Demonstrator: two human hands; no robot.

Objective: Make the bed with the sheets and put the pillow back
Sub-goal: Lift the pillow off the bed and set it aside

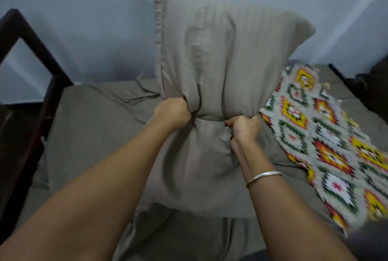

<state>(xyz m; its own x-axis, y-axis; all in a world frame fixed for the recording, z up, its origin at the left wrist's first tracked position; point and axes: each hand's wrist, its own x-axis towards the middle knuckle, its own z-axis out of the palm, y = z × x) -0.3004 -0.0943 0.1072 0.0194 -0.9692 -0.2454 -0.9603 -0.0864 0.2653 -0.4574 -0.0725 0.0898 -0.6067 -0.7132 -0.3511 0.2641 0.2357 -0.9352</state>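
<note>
A grey-brown pillow (220, 50) stands up in the air over the bed, its top half against the wall. My left hand (172, 114) and my right hand (244, 128) both clench its middle, bunching the cloth between them. The pillow's lower half hangs down toward me. Beneath it lies the grey-brown bed sheet (94, 130), wrinkled near the wall. On the right side of the bed lies a patterned blanket (327, 141) with yellow, red, green and white diamonds.
A dark wooden bed frame (35, 54) rises at the left. A pale blue wall (94, 19) runs behind the bed. Dark furniture (375, 90) stands at the far right. A silver bangle (263, 177) sits on my right wrist.
</note>
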